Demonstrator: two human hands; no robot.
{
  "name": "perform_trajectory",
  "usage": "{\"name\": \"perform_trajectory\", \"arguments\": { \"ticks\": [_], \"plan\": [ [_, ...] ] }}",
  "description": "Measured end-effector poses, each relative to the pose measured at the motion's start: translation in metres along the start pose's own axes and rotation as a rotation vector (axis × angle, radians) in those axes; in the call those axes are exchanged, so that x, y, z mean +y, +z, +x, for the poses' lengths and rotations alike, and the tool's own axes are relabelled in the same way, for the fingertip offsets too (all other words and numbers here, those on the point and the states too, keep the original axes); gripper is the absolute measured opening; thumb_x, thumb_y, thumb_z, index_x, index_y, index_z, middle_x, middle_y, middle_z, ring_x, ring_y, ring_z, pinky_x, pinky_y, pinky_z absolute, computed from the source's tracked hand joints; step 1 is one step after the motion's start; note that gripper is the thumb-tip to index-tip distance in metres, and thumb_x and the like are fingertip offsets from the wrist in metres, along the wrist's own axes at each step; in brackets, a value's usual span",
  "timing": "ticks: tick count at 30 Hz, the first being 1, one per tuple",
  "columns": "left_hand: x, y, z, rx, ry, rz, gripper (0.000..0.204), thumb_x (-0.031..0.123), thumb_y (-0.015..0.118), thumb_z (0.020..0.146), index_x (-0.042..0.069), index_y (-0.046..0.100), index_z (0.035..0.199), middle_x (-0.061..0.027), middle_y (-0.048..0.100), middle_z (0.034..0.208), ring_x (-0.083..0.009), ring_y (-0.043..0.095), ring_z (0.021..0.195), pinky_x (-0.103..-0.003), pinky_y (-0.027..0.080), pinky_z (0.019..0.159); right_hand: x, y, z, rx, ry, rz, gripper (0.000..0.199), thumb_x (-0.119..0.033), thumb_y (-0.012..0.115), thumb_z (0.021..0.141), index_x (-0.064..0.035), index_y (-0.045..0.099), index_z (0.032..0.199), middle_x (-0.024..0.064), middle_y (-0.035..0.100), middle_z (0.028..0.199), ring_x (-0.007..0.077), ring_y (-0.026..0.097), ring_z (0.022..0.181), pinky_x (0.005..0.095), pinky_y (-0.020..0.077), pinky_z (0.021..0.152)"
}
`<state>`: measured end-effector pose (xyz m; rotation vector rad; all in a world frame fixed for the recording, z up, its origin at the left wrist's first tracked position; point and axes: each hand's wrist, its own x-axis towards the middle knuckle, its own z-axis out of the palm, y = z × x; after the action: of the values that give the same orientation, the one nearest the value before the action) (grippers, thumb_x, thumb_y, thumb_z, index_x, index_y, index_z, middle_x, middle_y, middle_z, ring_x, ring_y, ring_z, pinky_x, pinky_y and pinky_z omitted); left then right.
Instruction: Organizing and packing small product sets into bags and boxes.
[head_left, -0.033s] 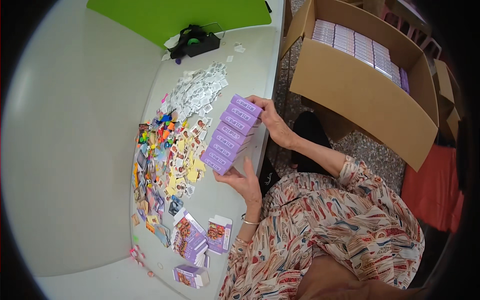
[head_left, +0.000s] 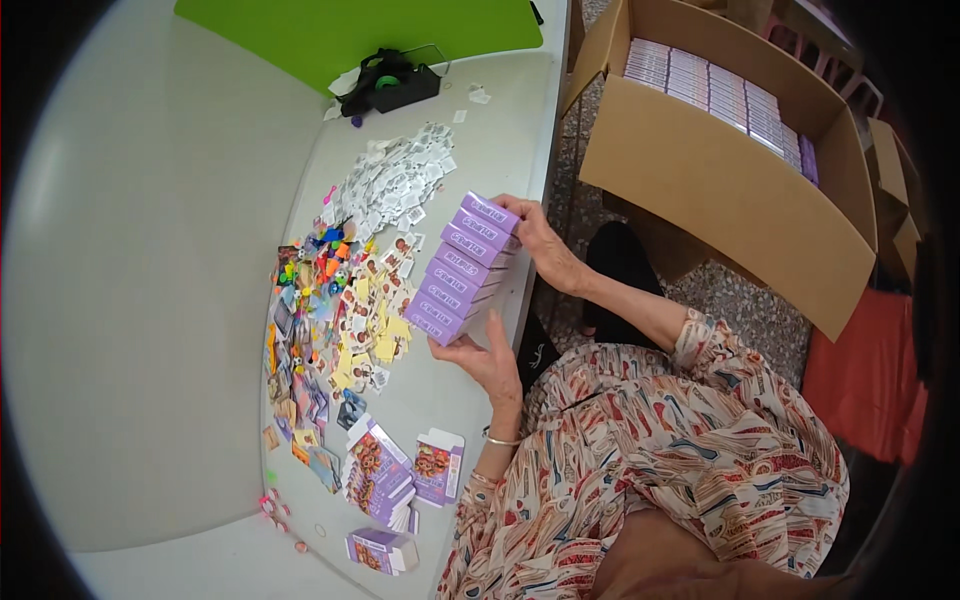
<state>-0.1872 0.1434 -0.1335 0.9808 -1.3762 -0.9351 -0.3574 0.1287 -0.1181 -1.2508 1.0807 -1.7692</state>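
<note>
A row of small purple boxes [head_left: 462,268], several pressed side by side, is held over the table [head_left: 480,130]. My right hand [head_left: 548,248] grips the far end of the row, fingers on its outer side. At the near end my left hand [head_left: 484,368] supports the row, its fingers partly under the last box and its thumb raised along the side. Nearest to the left hand lie yellow and white picture cards [head_left: 372,335]. Flat purple cartons [head_left: 380,470] with a printed picture lie in a fanned stack, and a single carton [head_left: 438,468] is beside them.
Small white packets [head_left: 395,180] lie heaped at the far side, beside colourful small toys [head_left: 320,262]. A black holder [head_left: 405,92] stands near a green panel [head_left: 380,30]. At the right, an open cardboard box [head_left: 720,190] contains rows of purple boxes. Another purple carton [head_left: 382,553] lies near.
The row of purple boxes and my right hand have shifted very slightly. Both hands keep their hold on its two ends.
</note>
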Motion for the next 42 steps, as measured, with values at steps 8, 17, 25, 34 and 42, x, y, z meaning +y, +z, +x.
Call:
{"name": "perform_trajectory", "arguments": {
  "ticks": [8, 17, 25, 34, 42],
  "plan": [
    [-0.008, -0.019, 0.0, -0.078, -0.102, -0.072, 0.079, 0.005, 0.066, 0.084, -0.006, 0.01, 0.138, -0.0264, 0.025, 0.139, -0.0314, 0.03, 0.131, -0.043, 0.021, 0.111, 0.014, -0.007, -0.009, 0.096, 0.152, -0.135, 0.056, -0.048, 0.034, 0.1, 0.0013, 0.035, 0.127, 0.0165, 0.048, 0.123, 0.0233, 0.048, 0.117, 0.0349, 0.0373, 0.1],
    [-0.004, -0.02, 0.003, -0.081, -0.089, -0.023, 0.089, 0.002, 0.067, 0.083, -0.001, 0.002, 0.144, -0.0228, 0.024, 0.143, -0.029, 0.031, 0.132, -0.041, 0.023, 0.111, -0.023, 0.01, 0.031, 0.047, 0.448, -0.541, 0.093, -0.063, 0.074, 0.063, 0.0076, 0.047, 0.118, 0.0251, 0.059, 0.106, 0.0311, 0.06, 0.1, 0.0362, 0.0473, 0.088],
    [0.008, 0.006, 0.009, -0.113, 0.045, 0.071, 0.09, 0.017, 0.071, 0.082, -0.008, 0.011, 0.143, -0.0276, 0.019, 0.146, -0.0345, 0.021, 0.137, -0.045, 0.016, 0.114, -0.02, -0.02, 0.026, 0.052, 0.392, -0.467, 0.081, -0.056, 0.074, 0.07, 0.0038, 0.049, 0.119, 0.021, 0.061, 0.108, 0.0247, 0.062, 0.096, 0.0349, 0.0495, 0.083],
    [0.093, 0.007, 0.018, -0.235, 0.126, -0.103, 0.067, 0.007, 0.062, 0.087, -0.006, 0.021, 0.139, -0.0267, 0.037, 0.136, -0.0336, 0.044, 0.123, -0.044, 0.034, 0.107, -0.081, -0.013, 0.012, -0.09, 0.049, -0.445, 0.085, -0.044, 0.073, 0.079, 0.0012, 0.031, 0.138, 0.0213, 0.046, 0.125, 0.0304, 0.046, 0.118, 0.0383, 0.0391, 0.1],
    [0.181, 0.143, 0.054, -0.813, 0.186, -0.308, 0.055, 0.0, 0.055, 0.091, -0.004, 0.027, 0.139, -0.0186, 0.036, 0.139, -0.0269, 0.04, 0.127, -0.04, 0.036, 0.105, -0.216, -0.195, 0.022, 0.359, -0.203, -0.777, 0.084, -0.048, 0.075, 0.072, 0.0038, 0.037, 0.125, 0.0203, 0.053, 0.111, 0.028, 0.055, 0.102, 0.0379, 0.0461, 0.087]
  ]
}}
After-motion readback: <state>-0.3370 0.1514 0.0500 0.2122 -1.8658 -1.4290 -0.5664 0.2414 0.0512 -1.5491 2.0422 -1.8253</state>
